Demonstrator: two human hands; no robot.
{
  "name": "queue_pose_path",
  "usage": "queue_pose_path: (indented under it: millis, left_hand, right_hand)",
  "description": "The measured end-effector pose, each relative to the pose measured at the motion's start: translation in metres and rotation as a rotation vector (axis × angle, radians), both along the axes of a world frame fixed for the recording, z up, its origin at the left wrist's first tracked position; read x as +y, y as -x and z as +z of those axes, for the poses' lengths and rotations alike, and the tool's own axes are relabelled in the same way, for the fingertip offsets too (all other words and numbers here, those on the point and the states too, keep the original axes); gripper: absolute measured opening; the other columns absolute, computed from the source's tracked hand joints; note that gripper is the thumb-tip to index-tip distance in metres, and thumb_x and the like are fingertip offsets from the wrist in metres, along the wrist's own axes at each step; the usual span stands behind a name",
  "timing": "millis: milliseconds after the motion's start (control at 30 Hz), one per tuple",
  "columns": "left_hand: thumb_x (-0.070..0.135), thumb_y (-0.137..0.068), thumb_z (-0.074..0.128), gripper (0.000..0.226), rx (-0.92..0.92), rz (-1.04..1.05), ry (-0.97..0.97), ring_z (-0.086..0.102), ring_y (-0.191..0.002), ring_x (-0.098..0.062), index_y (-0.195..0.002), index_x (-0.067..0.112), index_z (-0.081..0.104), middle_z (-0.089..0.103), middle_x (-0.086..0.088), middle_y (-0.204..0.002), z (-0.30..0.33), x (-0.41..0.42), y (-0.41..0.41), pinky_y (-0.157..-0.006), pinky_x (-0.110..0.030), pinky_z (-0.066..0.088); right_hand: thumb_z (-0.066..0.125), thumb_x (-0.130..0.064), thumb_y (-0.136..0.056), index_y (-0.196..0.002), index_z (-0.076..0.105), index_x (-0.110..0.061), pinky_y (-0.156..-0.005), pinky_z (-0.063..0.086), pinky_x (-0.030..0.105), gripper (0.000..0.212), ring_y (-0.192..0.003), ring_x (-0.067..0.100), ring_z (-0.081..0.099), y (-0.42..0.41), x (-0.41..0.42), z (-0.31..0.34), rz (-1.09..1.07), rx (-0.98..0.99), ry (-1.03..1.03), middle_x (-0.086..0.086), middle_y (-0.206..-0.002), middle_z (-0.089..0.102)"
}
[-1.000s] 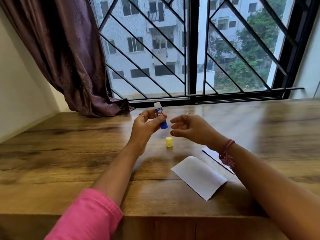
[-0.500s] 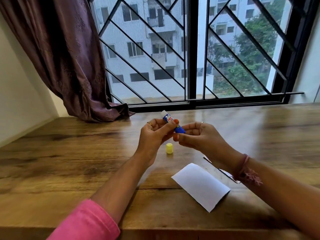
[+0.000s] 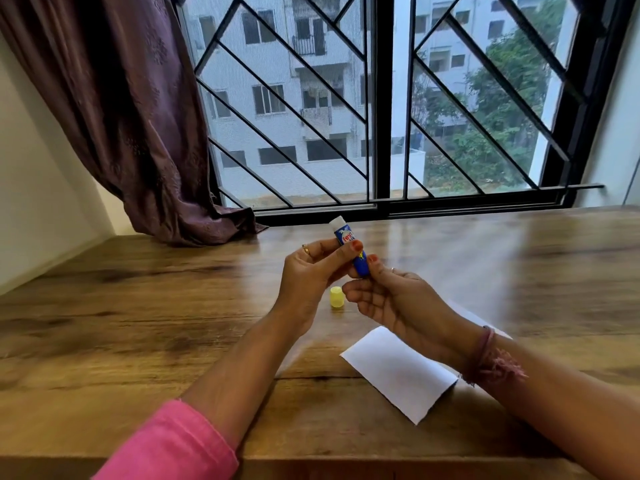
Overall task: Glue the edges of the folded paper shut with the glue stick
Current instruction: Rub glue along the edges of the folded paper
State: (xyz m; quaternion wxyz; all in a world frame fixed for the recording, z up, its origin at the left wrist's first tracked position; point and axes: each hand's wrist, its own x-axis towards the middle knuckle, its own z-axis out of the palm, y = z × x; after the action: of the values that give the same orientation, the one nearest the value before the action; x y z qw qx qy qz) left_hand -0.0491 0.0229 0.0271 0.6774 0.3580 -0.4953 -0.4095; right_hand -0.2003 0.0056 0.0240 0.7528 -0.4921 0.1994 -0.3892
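Observation:
A blue glue stick (image 3: 349,244) with its white glue end up is held above the wooden table (image 3: 138,323). My left hand (image 3: 311,275) grips its middle between thumb and fingers. My right hand (image 3: 391,299) pinches its blue base from the right. The stick's yellow cap (image 3: 336,297) stands on the table just below both hands. The folded white paper (image 3: 398,372) lies flat on the table under my right wrist, with another white strip (image 3: 485,323) showing beyond the wrist.
A maroon curtain (image 3: 131,116) hangs down onto the table's back left corner. A barred window (image 3: 381,116) runs along the far edge. The table's front edge (image 3: 311,460) is close to my body.
My right hand came in from apart and now pinches the base of the glue stick. Both hands have shifted a little with the stick, which stands more upright than half a second ago.

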Motion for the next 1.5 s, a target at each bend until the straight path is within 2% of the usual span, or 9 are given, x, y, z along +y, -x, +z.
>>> queue_pose_path:
  millis: [300, 467, 600, 700, 833, 967, 1167, 1367, 1500]
  left_hand:
    - [0.028, -0.064, 0.082, 0.036, 0.007, 0.025, -0.015, 0.071, -0.084, -0.027, -0.091, 0.007, 0.075, 0.074, -0.016, -0.090, 0.0001, -0.0005, -0.0003, -0.071, -0.027, 0.057]
    - [0.024, -0.067, 0.080, 0.033, 0.006, 0.035, -0.049, 0.070, -0.083, -0.022, -0.094, 0.005, 0.074, 0.075, -0.013, -0.090, -0.0007, -0.0024, -0.0010, -0.075, -0.028, 0.056]
    - [0.028, -0.063, 0.082, 0.035, 0.006, 0.035, -0.052, 0.069, -0.083, -0.019, -0.091, 0.007, 0.075, 0.075, -0.011, -0.089, -0.0010, -0.0027, 0.0014, -0.078, -0.027, 0.054]
    - [0.028, -0.064, 0.081, 0.038, 0.011, 0.031, -0.042, 0.070, -0.084, -0.020, -0.093, 0.005, 0.074, 0.075, -0.012, -0.090, -0.0004, -0.0020, 0.0002, -0.076, -0.026, 0.055]
    - [0.029, -0.064, 0.081, 0.039, 0.001, 0.025, -0.033, 0.070, -0.088, -0.025, -0.093, 0.004, 0.074, 0.074, -0.015, -0.091, -0.0002, -0.0015, -0.0003, -0.077, -0.028, 0.055]
    - [0.031, -0.061, 0.082, 0.046, -0.033, 0.060, -0.035, 0.068, -0.090, -0.028, -0.096, 0.002, 0.073, 0.074, -0.017, -0.093, -0.0010, -0.0021, 0.0011, -0.085, -0.033, 0.054]
    - [0.029, -0.064, 0.082, 0.031, -0.042, 0.031, -0.036, 0.068, -0.085, -0.021, -0.087, 0.010, 0.076, 0.075, -0.011, -0.089, -0.0003, -0.0015, 0.0000, -0.081, -0.029, 0.054]
    - [0.034, -0.060, 0.084, 0.037, -0.049, 0.053, -0.024, 0.069, -0.092, -0.026, -0.088, 0.012, 0.076, 0.075, -0.012, -0.092, -0.0004, -0.0014, -0.0012, -0.086, -0.033, 0.053]
    - [0.038, -0.057, 0.084, 0.036, -0.069, 0.051, -0.013, 0.069, -0.089, -0.021, -0.085, 0.016, 0.077, 0.075, -0.008, -0.089, -0.0003, -0.0012, -0.0002, -0.080, -0.027, 0.054]
  right_hand:
    - [0.068, -0.012, -0.074, -0.123, 0.047, 0.001, -0.074, 0.058, 0.025, 0.054, -0.093, 0.025, 0.071, -0.0004, -0.0001, -0.0080, -0.085, -0.142, -0.004, 0.022, -0.105, 0.071]
    - [0.058, -0.027, -0.085, -0.114, 0.053, 0.002, -0.070, 0.057, 0.023, 0.041, -0.089, 0.023, 0.072, -0.0028, 0.0018, -0.0078, -0.112, -0.071, 0.040, 0.018, -0.094, 0.074]
    - [0.037, -0.043, -0.096, -0.091, 0.061, -0.004, -0.058, 0.055, 0.019, 0.046, -0.069, 0.015, 0.072, -0.0070, 0.0030, -0.0092, -0.106, 0.022, 0.029, 0.011, -0.075, 0.074]
    - [0.050, -0.035, -0.091, -0.106, 0.060, 0.000, -0.064, 0.057, 0.021, 0.039, -0.080, 0.019, 0.073, -0.0031, 0.0006, -0.0054, -0.080, -0.055, -0.018, 0.014, -0.087, 0.075]
    - [0.070, -0.013, -0.072, -0.120, 0.051, 0.000, -0.071, 0.057, 0.023, 0.053, -0.090, 0.022, 0.072, 0.0011, -0.0013, -0.0050, -0.105, -0.107, 0.027, 0.014, -0.095, 0.074]
    - [0.068, -0.016, -0.074, -0.115, 0.054, 0.002, -0.068, 0.056, 0.021, 0.046, -0.082, 0.019, 0.073, -0.0013, 0.0015, -0.0075, -0.151, -0.067, 0.080, 0.011, -0.087, 0.075]
    - [0.045, -0.038, -0.095, -0.092, 0.063, -0.002, -0.058, 0.055, 0.021, 0.040, -0.067, 0.017, 0.070, -0.0035, 0.0042, -0.0055, -0.066, 0.026, 0.018, 0.012, -0.075, 0.072]
    - [0.069, -0.019, -0.075, -0.118, 0.053, 0.000, -0.066, 0.057, 0.022, 0.049, -0.076, 0.016, 0.072, 0.0006, 0.0043, -0.0039, -0.122, -0.090, 0.025, 0.011, -0.083, 0.073]
    - [0.066, -0.019, -0.078, -0.113, 0.055, 0.001, -0.066, 0.056, 0.021, 0.041, -0.079, 0.018, 0.072, 0.0003, 0.0046, -0.0071, -0.162, -0.065, 0.071, 0.012, -0.082, 0.074]
